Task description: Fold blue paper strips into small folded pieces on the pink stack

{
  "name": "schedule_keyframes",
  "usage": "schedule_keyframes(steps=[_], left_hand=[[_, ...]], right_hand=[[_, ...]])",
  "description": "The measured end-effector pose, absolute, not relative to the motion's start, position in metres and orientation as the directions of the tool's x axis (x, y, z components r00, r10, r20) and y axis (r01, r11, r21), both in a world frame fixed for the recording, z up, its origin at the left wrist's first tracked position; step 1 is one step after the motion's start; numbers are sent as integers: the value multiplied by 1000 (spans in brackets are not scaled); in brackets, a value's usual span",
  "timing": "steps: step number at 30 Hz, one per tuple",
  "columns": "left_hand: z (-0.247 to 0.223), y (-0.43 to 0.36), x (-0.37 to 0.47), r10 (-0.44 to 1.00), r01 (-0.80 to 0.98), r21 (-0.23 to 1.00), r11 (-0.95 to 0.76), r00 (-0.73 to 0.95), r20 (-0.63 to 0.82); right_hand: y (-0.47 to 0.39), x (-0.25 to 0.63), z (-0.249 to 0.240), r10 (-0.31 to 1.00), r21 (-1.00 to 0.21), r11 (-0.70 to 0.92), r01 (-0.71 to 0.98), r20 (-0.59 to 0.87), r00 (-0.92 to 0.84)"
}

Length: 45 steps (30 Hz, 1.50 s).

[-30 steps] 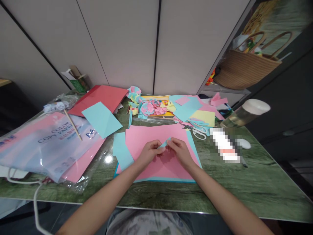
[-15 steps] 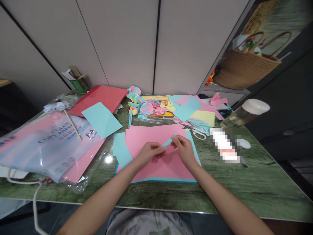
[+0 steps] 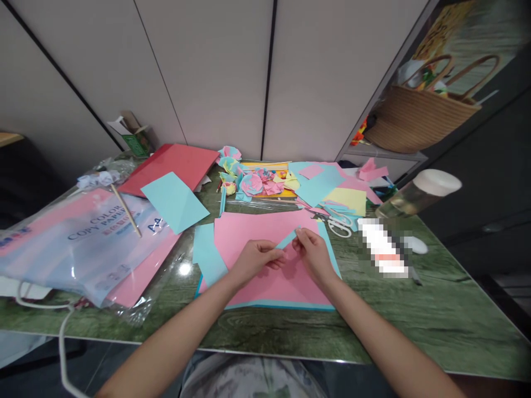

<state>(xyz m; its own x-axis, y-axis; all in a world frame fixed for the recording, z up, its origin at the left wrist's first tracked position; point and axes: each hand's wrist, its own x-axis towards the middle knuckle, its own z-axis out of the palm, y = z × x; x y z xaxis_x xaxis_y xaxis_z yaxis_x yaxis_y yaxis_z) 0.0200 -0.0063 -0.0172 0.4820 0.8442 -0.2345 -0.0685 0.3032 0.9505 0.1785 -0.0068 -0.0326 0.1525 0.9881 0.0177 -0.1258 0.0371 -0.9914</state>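
Note:
A narrow light-blue paper strip (image 3: 287, 239) stretches between my two hands, slanting up to the right. My left hand (image 3: 260, 258) is closed, pinching the strip's lower end between thumb and fingers. At the upper end, the fingertips of my right hand (image 3: 312, 250) are closed on the strip too. Both hands are over a pink sheet of paper (image 3: 249, 226), which lies on light-blue sheets (image 3: 206, 246). White-handled scissors (image 3: 340, 225) lie beyond my right hand, partly under or among paper scraps.
Paper flowers (image 3: 253, 185) and coloured scraps (image 3: 317, 185) lie at the back. On the left are a plastic-wrapped pack of colour paper (image 3: 95, 243), a stick (image 3: 126, 210) and a red folder (image 3: 170, 166). A bottle (image 3: 415, 193) and a white mouse-shaped object (image 3: 416, 245) are on the right.
The whole view has shifted slightly. Both hands keep hold of the paper strip in nearly the same place over the pink sheet.

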Motion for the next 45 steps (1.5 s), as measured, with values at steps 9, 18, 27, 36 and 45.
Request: schedule_keyframes(steps=[9,18,27,36,45], left_hand=[[-15,-7,17,867,-170,959,227,484,-120],[-10,-11,19,882,-100,986,134,466,-73],[-22,-7,19,877,-6,987,160,460,-139],[-19,-8,19,872,61,994,92,476,-110],[-21,-7,19,870,57,992,109,478,-123]], right_hand=[[-7,179,-34,980,-998,58,-27,52,192],[-14,178,-22,978,-976,127,177,153,143],[-19,171,-21,992,-955,123,269,119,-32],[-19,171,-28,990,-939,127,321,142,23],[-19,173,-21,995,-957,96,273,91,-32]])
